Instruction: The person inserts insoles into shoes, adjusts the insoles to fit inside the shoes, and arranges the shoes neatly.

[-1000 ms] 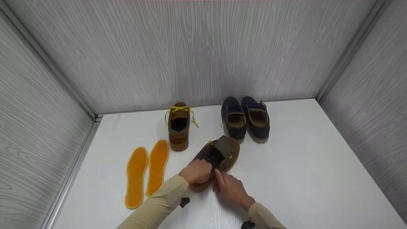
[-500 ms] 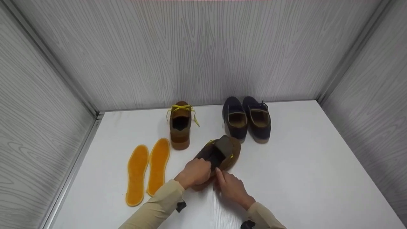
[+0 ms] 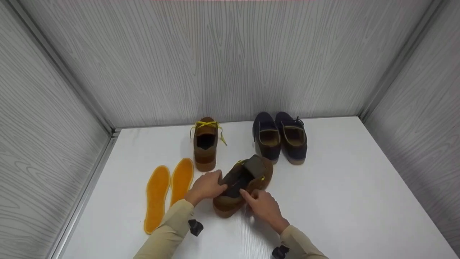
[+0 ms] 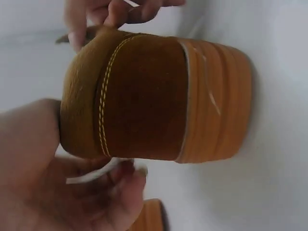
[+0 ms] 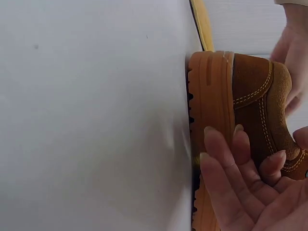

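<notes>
A brown suede shoe (image 3: 225,208) with yellow laces sits aslant on the white table, heel toward me. Its dark tongue (image 3: 254,166) is folded forward, which leaves the dark inside in sight. My left hand (image 3: 206,185) grips the left side of the collar, thumb over the edge into the opening. On the opposite side, my right hand (image 3: 265,207) pinches the collar between thumb and index finger. In the right wrist view, the other fingers (image 5: 221,149) lie along the upper and the orange-brown sole (image 5: 210,96). The left wrist view has the stitched heel (image 4: 144,101) close up.
The matching brown shoe (image 3: 205,158) stands behind, left of centre. Two orange insoles (image 3: 156,198) lie at the left, one partly covered by my left arm. Two navy shoes (image 3: 265,124) stand side by side near the back wall (image 3: 230,64). Grey panels (image 3: 43,126) enclose the table.
My left hand has come out of the shoe's opening and shifted left to the collar's left side, uncovering the heel. My right hand has stayed at the right side of the collar.
</notes>
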`<state>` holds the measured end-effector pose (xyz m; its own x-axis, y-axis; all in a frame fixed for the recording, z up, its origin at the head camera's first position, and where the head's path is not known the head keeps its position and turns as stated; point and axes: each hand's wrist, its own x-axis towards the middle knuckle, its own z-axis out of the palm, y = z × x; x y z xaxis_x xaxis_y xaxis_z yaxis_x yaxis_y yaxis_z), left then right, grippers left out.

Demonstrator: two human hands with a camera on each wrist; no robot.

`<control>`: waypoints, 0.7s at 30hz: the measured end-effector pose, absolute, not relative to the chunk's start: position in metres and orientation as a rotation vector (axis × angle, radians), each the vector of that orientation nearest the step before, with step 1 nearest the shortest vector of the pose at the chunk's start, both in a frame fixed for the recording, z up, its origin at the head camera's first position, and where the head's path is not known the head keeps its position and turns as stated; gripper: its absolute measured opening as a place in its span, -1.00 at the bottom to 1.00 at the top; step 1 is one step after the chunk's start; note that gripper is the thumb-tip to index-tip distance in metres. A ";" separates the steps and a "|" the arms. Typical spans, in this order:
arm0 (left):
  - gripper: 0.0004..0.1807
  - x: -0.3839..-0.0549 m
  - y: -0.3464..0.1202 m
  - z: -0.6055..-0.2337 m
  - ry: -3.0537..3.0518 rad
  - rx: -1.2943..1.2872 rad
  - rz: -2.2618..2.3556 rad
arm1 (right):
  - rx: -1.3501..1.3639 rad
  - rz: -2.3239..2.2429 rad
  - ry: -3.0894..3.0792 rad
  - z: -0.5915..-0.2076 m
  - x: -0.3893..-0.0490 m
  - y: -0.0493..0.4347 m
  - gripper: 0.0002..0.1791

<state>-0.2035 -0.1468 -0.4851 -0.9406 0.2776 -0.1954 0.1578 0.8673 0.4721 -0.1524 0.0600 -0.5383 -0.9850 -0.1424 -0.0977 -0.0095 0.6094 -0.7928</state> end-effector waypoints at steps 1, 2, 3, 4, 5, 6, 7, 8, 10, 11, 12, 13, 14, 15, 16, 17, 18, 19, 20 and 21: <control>-0.78 -0.205 -0.150 -0.488 2.718 0.342 0.729 | -0.111 -1.313 2.690 -0.538 -0.153 0.059 -0.41; -0.85 -0.205 -0.152 -0.490 2.663 0.350 0.783 | -0.104 -1.308 2.696 -0.538 -0.154 0.059 -0.45; -0.88 -0.205 -0.154 -0.492 2.626 0.360 0.824 | -0.101 -1.308 2.694 -0.538 -0.154 0.058 -0.49; -0.90 -0.205 -0.155 -0.494 2.602 0.369 0.860 | -0.105 -1.309 2.690 -0.538 -0.155 0.058 -0.54; -0.90 -0.203 -0.156 -0.495 2.587 0.375 0.888 | -0.108 -1.312 2.682 -0.537 -0.155 0.058 -0.59; -0.90 -0.201 -0.156 -0.495 2.575 0.382 0.912 | -0.112 -1.325 2.665 -0.536 -0.155 0.059 -0.63; -0.89 -0.198 -0.156 -0.495 2.561 0.382 0.937 | -0.118 -1.337 2.647 -0.535 -0.156 0.060 -0.66; -0.89 -0.194 -0.156 -0.495 2.546 0.378 0.962 | -0.128 -1.352 2.629 -0.534 -0.156 0.061 -0.68; -0.88 -0.185 -0.154 -0.493 2.522 0.370 1.027 | -0.167 -1.379 2.600 -0.530 -0.157 0.066 -0.70; -0.88 -0.179 -0.153 -0.493 2.521 0.362 1.059 | -0.191 -1.396 2.578 -0.528 -0.158 0.068 -0.70; -0.86 -0.173 -0.150 -0.494 2.521 0.347 1.101 | -0.219 -1.414 2.556 -0.526 -0.160 0.071 -0.70; -0.84 -0.167 -0.147 -0.495 2.526 0.323 1.139 | -0.252 -1.427 2.538 -0.525 -0.162 0.074 -0.69; -0.82 -0.160 -0.143 -0.496 2.530 0.297 1.173 | -0.284 -1.437 2.517 -0.524 -0.164 0.077 -0.69; -0.79 -0.154 -0.138 -0.498 2.538 0.273 1.202 | -0.311 -1.435 2.499 -0.523 -0.166 0.080 -0.69; -0.77 -0.147 -0.133 -0.501 2.541 0.247 1.227 | -0.332 -1.427 2.486 -0.523 -0.167 0.084 -0.69; -0.76 -0.142 -0.128 -0.503 2.544 0.222 1.243 | -0.344 -1.415 2.476 -0.523 -0.169 0.088 -0.69; -0.76 -0.136 -0.124 -0.506 2.547 0.200 1.253 | -0.357 -1.398 2.476 -0.524 -0.171 0.091 -0.69; -0.78 -0.132 -0.119 -0.508 2.551 0.185 1.249 | -0.367 -1.378 2.476 -0.524 -0.172 0.095 -0.69; -0.79 -0.128 -0.116 -0.509 2.547 0.177 1.242 | -0.374 -1.347 2.484 -0.524 -0.173 0.098 -0.70; -0.79 -0.125 -0.113 -0.511 2.547 0.174 1.232 | -0.380 -1.314 2.495 -0.525 -0.174 0.100 -0.70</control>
<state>-0.1250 -0.1127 -0.5107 -0.9459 0.2393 -0.2191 -0.0233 0.6235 0.7815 -0.1740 0.1002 -0.5247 -0.9216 -0.3637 -0.1356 -0.0940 0.5481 -0.8311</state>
